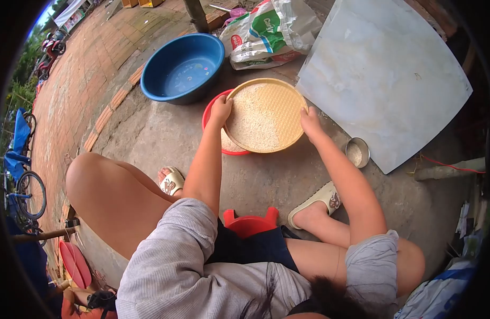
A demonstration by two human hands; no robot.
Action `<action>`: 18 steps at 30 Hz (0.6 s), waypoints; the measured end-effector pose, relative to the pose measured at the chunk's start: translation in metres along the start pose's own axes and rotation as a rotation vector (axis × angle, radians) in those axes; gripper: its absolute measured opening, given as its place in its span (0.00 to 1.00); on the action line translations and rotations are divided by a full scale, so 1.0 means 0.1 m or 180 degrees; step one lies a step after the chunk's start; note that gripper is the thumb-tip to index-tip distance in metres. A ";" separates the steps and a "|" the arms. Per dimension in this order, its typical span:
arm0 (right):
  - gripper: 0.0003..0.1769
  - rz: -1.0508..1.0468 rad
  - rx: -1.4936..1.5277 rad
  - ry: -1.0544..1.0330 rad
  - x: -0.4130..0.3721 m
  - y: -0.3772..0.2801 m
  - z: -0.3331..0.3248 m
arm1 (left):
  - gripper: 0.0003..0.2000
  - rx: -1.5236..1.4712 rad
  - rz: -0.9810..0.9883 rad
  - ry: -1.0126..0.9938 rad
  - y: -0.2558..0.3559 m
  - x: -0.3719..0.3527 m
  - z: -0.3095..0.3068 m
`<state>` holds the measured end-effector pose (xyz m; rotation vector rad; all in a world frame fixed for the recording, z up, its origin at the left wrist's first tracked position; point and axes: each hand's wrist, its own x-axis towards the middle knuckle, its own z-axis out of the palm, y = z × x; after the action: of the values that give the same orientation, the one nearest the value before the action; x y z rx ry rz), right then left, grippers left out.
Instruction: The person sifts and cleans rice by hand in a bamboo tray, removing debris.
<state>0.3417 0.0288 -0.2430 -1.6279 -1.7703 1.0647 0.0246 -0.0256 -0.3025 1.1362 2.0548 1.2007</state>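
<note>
Between my two hands is a round woven winnowing basket (290,109), gripped by its rim on opposite sides. White rice grains (254,119) cover its left part, while the weave shows bare on the right. My left hand (220,110) is closed on the left rim, and my right hand (310,121) is closed on the right rim. Partly hidden under the basket is a red basin (206,112), with more grains showing at its lower edge. A small metal bowl (357,152) with some grains in it stands on the ground beside my right forearm.
A large blue basin (182,68) stands ahead on the left, with a printed sack (271,32) beyond. A pale flat panel (386,80) lies at the right. Beneath me is a red stool (250,224). A bicycle (31,195) and another person (88,303) are at the left.
</note>
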 end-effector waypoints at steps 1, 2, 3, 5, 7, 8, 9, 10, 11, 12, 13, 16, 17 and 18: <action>0.22 -0.0001 0.0034 0.0001 0.08 -0.13 -0.22 | 0.16 -0.0049 -0.0005 -0.0116 0.41 0.00 -0.04; 0.21 0.0009 0.0071 0.0021 0.18 -0.22 -0.44 | 0.16 -0.0097 0.0001 -0.0253 0.92 -0.03 -0.10; 0.21 0.0062 0.0077 0.0046 0.36 -0.26 -0.67 | 0.16 -0.0098 0.0231 -0.0256 1.20 0.06 -0.08; 0.21 0.0097 0.0082 0.0131 0.48 -0.52 -1.03 | 0.18 0.0059 0.0549 -0.0338 1.67 0.31 -0.02; 0.21 0.0312 -0.0009 0.0266 0.45 -0.91 -1.41 | 0.19 0.0227 0.0708 -0.0373 2.11 0.51 -0.04; 0.21 0.0285 -0.0012 0.0311 0.47 -1.02 -1.52 | 0.19 0.0285 0.0847 -0.0371 2.32 0.54 -0.10; 0.20 0.0236 -0.0071 0.0355 0.48 -1.11 -1.60 | 0.18 0.0350 0.0892 -0.0442 2.47 0.54 -0.18; 0.20 0.0197 -0.0124 0.0388 0.48 -1.18 -1.66 | 0.18 0.0547 0.0865 -0.0527 2.69 0.41 -0.37; 0.20 0.0198 -0.0110 0.0401 0.47 -1.28 -1.68 | 0.17 0.0564 0.0628 -0.0534 2.87 0.24 -0.57; 0.19 -0.0007 -0.0252 0.0302 0.46 -1.41 -1.67 | 0.17 0.0607 0.0390 -0.0549 3.00 0.08 -0.75; 0.19 -0.0197 -0.0371 0.0195 0.42 -1.51 -1.60 | 0.16 0.0424 0.0049 -0.0571 3.03 -0.04 -0.92; 0.18 -0.0214 0.0236 -0.0314 0.33 -1.82 -1.33 | 0.16 0.0064 -0.0499 -0.0246 2.68 -0.27 -1.23; 0.17 -0.0252 0.0261 -0.0396 0.33 -1.87 -1.28 | 0.16 -0.0106 -0.0515 -0.0129 2.63 -0.40 -1.26; 0.17 -0.0226 0.0156 -0.0431 0.30 -1.87 -1.24 | 0.15 -0.0218 -0.0469 -0.0016 2.51 -0.43 -1.22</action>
<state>0.3276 0.0887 -0.0250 -1.4835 -1.8583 1.2008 0.0595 -0.0521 -0.0239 0.9380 2.0387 1.1850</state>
